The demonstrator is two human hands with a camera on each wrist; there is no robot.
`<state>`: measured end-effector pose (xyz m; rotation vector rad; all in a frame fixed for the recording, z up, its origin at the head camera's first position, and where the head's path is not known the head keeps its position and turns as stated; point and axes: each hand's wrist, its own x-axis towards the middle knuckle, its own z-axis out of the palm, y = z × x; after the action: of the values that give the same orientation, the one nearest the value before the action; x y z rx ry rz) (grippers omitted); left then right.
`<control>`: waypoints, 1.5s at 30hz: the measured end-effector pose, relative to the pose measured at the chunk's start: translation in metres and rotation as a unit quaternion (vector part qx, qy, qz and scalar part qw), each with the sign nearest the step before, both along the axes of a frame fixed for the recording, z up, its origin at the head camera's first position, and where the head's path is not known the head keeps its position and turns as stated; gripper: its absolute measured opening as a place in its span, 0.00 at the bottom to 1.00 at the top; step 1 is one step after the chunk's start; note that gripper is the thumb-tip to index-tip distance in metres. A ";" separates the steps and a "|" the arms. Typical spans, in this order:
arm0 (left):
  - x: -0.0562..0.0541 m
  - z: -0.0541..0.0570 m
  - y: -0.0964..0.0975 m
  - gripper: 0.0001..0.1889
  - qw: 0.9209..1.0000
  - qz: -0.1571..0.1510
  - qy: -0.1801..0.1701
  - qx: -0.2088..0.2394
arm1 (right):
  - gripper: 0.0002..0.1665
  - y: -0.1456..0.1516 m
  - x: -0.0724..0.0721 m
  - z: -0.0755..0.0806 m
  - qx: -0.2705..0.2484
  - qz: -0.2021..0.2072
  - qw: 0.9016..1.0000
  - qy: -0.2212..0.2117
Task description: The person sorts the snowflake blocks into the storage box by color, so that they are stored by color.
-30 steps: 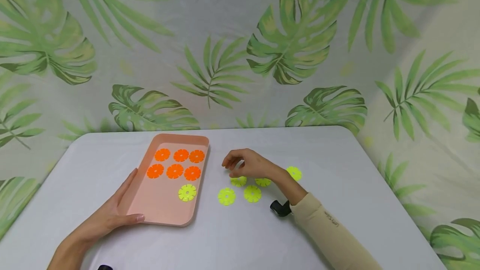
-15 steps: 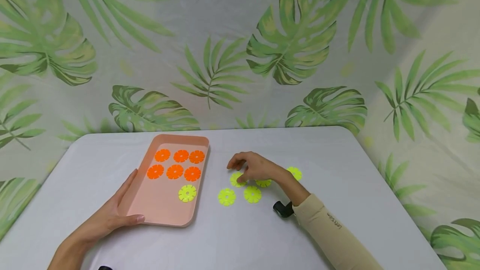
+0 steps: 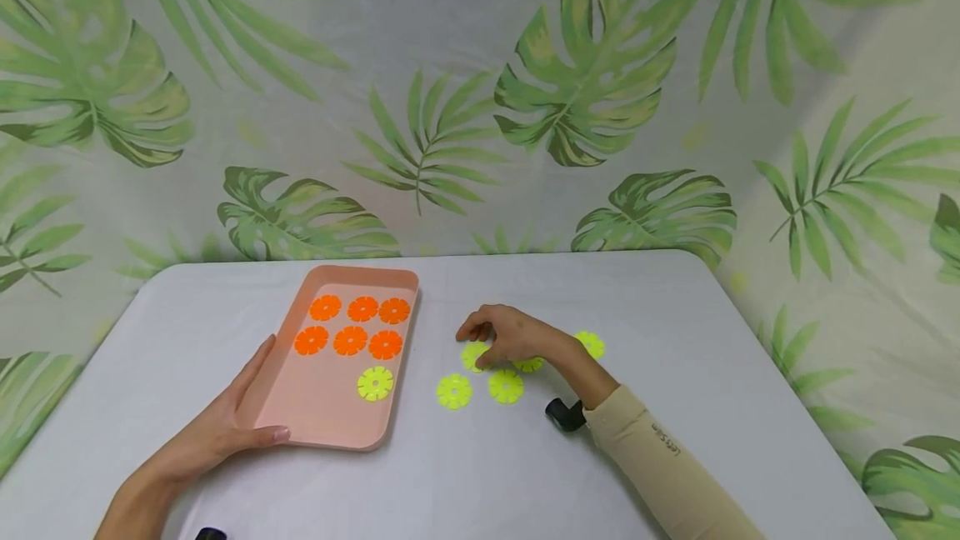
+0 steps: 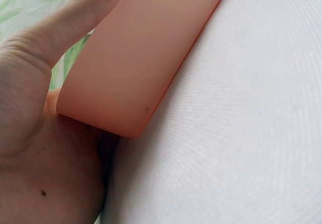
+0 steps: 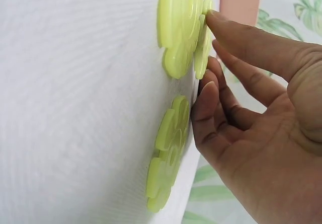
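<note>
The pink tray (image 3: 300, 407) lies on the left part of the table. It carries orange notched discs (image 3: 350, 341) in two rows and one yellow-green notched disc (image 3: 375, 383). My left hand (image 3: 213, 427) rests on the tray's near-left corner, straight fingers along the left side and thumb along the front wall. Right of the tray, my right hand (image 3: 517, 336) has its thumb and curled fingers at the edges of a yellow-green disc (image 3: 470, 352) on the table. In the right wrist view the thumb (image 5: 241, 32) touches that disc; the other fingertips are partly hidden.
More yellow-green discs lie around the right hand: a near-left one (image 3: 453, 392), a near-middle one (image 3: 506, 387), one partly under the hand (image 3: 528, 365) and a far-right one (image 3: 591, 345). A black wrist device (image 3: 564, 415) hangs beneath the right wrist. A leaf-patterned cloth (image 3: 450, 107) stands behind the table (image 3: 465, 490).
My right hand has shifted slightly right and down, and its thumb has come to the nearest yellow-green disc. The left hand and the tray have stayed in place.
</note>
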<state>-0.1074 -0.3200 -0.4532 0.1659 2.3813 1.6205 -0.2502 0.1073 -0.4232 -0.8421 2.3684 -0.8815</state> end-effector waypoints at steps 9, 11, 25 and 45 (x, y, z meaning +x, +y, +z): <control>0.003 0.000 0.000 0.61 1.000 -0.002 0.007 0.001 | 0.19 -0.002 -0.002 0.003 0.025 -0.002 1.000 0.007; 0.005 0.000 0.000 0.61 1.000 -0.002 0.010 -0.001 | 0.18 -0.003 -0.002 0.004 0.031 -0.006 0.999 0.008; -0.002 0.000 0.001 0.63 1.000 0.004 -0.005 -0.004 | 0.07 0.010 -0.012 0.007 0.013 -0.012 1.000 -0.005; -0.001 0.001 0.001 0.63 1.000 0.006 -0.007 0.008 | 0.14 -0.003 -0.013 0.014 -0.059 0.001 0.997 -0.044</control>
<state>-0.1087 -0.3192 -0.4525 0.1442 2.3632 1.6415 -0.2630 0.1046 -0.4089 -0.8329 2.2578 -1.0446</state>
